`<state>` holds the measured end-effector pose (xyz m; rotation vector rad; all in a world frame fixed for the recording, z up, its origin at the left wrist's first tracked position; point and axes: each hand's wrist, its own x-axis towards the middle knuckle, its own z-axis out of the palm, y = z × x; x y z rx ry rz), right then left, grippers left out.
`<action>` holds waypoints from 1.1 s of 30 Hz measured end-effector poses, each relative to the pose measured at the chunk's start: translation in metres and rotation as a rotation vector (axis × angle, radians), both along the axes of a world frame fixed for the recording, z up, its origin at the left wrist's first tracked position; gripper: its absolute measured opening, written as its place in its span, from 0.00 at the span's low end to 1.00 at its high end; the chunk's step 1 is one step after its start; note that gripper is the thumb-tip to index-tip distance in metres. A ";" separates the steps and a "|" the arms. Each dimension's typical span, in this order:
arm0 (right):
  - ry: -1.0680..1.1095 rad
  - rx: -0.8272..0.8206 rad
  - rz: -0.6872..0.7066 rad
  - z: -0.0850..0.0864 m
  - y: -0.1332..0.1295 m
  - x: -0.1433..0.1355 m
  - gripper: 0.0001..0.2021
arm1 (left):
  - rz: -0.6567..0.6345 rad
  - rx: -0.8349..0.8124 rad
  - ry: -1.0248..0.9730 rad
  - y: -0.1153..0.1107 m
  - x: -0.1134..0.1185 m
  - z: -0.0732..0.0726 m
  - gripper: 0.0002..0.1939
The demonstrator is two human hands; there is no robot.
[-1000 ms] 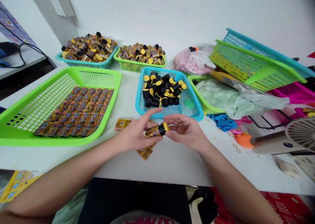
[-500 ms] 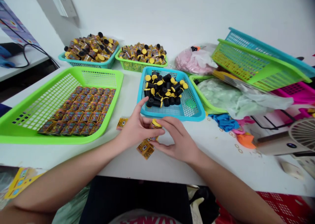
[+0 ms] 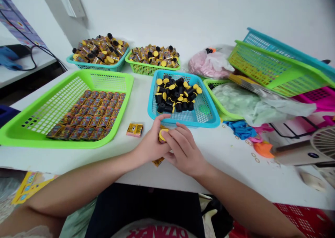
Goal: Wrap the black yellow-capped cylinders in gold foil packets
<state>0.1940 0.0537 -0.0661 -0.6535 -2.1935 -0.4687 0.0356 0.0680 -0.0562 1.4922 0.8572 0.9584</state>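
Both hands meet above the near middle of the white table. My left hand (image 3: 153, 143) is closed around a small canister (image 3: 162, 136) with a yellow cap, which points up toward me. Bent over it from the other side, my right hand (image 3: 184, 150) presses its fingers against the canister. Most of the canister's body is hidden by the fingers. Under the hands a printed gold label (image 3: 158, 162) lies partly covered on the table. To the left sits a small stack of similar labels (image 3: 134, 129).
A blue basket (image 3: 215, 121) of plain black canisters with yellow caps stands just beyond the hands. At left, a green basket (image 3: 15, 140) holds rows of labelled canisters. Heaped baskets stand behind; plastic bags (image 3: 235, 98), tilted baskets (image 3: 277, 68) and a fan (image 3: 323, 143) are at right.
My left hand has wrapped further around the canister, and my right fingers have folded over it. The canister's cap now faces me more. The view has shifted slightly.
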 end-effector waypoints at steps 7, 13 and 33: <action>0.095 -0.060 0.160 0.005 -0.001 0.003 0.31 | -0.371 -0.054 -0.084 0.002 -0.009 0.006 0.39; 0.027 -0.027 0.112 -0.005 0.007 0.006 0.23 | 0.071 0.128 0.111 -0.001 0.002 0.003 0.38; -0.190 -0.809 -0.358 0.054 0.116 0.042 0.20 | 0.449 0.347 0.917 0.062 -0.125 0.099 0.13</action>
